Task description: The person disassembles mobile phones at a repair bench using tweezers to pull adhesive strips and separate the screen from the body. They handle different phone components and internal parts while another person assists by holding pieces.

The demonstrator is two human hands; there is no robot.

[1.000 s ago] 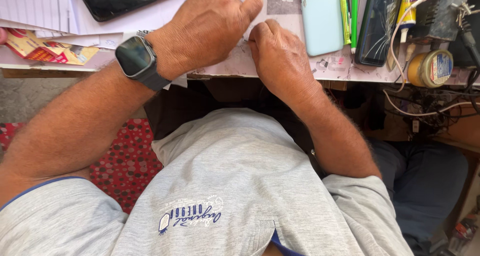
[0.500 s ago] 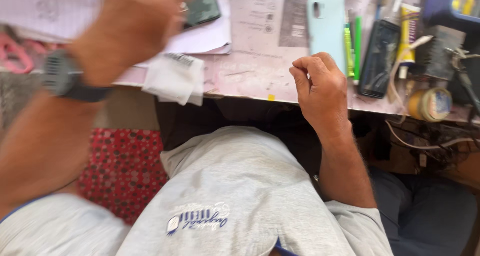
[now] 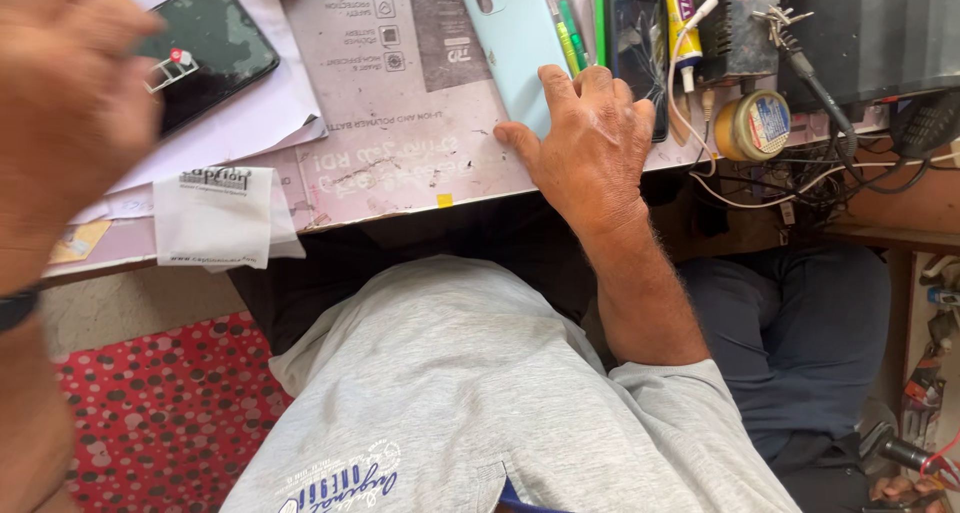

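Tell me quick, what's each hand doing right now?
Left hand: raised above the dark phone, blurred; grip cannot be told.
Right hand: open, flat, holding nothing, fingers resting on the light blue phone.

- Bright, even daylight falls over the desk (image 3: 400, 123), with soft, faint shadows.
- The left hand (image 3: 65, 103), near left, is smeared by motion blur (its fingers run together).
- The right hand (image 3: 590, 138) is sharp.
- Pale glare sits on the cracked phone (image 3: 640, 43), far right.

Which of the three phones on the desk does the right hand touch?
The pale blue phone, lying back up under the right hand. The cracked black one lies beside it; the dark one sits far left.
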